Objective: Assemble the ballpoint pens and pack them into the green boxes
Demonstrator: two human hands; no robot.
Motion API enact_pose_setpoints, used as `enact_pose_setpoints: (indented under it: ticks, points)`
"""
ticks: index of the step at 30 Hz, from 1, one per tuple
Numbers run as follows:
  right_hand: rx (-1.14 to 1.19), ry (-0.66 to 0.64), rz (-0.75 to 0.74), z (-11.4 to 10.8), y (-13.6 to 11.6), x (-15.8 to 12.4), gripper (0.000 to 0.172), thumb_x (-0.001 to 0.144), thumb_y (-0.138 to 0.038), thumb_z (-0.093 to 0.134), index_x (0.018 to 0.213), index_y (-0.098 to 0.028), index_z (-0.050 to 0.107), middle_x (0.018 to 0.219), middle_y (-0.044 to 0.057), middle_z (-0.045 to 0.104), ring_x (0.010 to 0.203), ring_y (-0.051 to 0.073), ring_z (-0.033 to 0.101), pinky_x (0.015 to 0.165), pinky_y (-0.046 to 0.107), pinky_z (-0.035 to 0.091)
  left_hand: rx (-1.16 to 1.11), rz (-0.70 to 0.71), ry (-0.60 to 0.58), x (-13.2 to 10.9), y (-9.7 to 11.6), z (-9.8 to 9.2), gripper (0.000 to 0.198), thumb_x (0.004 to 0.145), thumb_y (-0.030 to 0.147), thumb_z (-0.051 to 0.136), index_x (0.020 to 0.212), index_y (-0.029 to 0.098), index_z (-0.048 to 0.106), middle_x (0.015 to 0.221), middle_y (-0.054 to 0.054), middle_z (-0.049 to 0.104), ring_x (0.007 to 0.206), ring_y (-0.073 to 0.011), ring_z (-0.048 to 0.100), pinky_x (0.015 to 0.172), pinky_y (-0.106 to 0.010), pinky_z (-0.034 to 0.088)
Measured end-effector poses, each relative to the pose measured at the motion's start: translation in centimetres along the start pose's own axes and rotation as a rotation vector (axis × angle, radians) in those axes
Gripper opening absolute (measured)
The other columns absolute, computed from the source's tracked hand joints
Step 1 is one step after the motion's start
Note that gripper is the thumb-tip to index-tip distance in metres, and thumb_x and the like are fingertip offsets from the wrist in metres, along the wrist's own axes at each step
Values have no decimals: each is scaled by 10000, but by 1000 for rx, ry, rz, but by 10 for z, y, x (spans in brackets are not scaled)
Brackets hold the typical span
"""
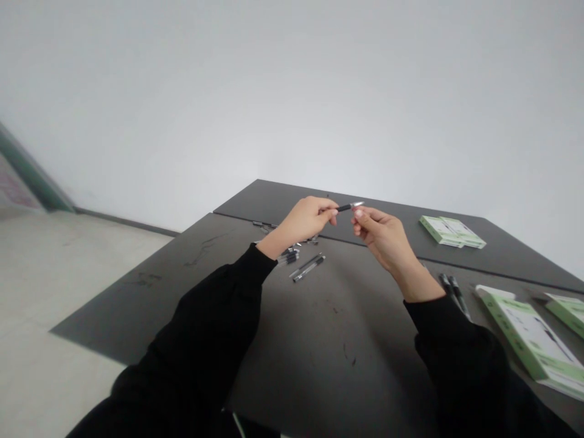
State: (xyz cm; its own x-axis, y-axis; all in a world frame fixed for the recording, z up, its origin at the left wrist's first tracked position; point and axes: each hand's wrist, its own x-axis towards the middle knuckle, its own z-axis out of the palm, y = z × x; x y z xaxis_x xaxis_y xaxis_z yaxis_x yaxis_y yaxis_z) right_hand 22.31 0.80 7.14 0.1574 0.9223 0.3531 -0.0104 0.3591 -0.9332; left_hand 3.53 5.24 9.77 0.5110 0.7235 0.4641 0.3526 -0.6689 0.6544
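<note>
Above the dark table, my left hand pinches the black grip part of a pen. My right hand has its thumb and fingers closed on the silvery tip end of the same pen, which is held nearly level between both hands. Below, a clear pen with a black grip lies on the table beside a thin rod. Several more pens and pen parts lie partly hidden behind my left wrist.
Two green and white boxes lie at the back right. A larger green and white box is at the right, with another beyond it. Pens lie next to my right sleeve. A pale wall stands behind the table.
</note>
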Motion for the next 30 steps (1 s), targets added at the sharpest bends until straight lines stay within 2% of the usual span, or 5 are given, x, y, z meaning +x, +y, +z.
enact_pose_setpoints:
  ticks: [3,6,9,18,30]
  points:
    - [-311,-66,-77,5,10,12,492,752,-307,764,1203,-146,647,719,13,700,626,145,621,660,312,526,-53,-72,180,4,-6,-24,279,917,218,460,736,149,661,733,-26,648,567,-92,457,577,-248,330]
    - [-773,-228,-218,19,31,28,279,841,-168,601,1089,-142,726,869,78,748,758,179,665,778,339,528,-80,-70,280,4,-7,-44,299,935,224,424,769,150,662,753,-36,647,578,-92,468,565,-252,335]
    - [-1069,-446,-288,40,59,45,297,858,-84,508,964,-132,781,1011,117,751,886,191,675,869,301,499,-60,-64,290,1,-2,-49,285,929,217,429,788,153,667,722,-31,627,574,-95,463,565,-265,328]
    - [-1242,-645,-199,71,110,76,282,813,-105,549,939,-141,798,1004,94,780,959,206,696,873,232,465,100,27,190,-3,12,-44,252,926,192,456,767,156,648,687,-16,654,581,-97,479,605,-276,344]
    - [-1338,-678,-139,73,101,67,212,786,-146,611,919,-175,775,1033,118,773,1038,292,691,937,372,463,-33,-3,124,-4,19,-46,252,945,205,444,914,140,685,757,-30,676,569,-74,488,592,-252,379]
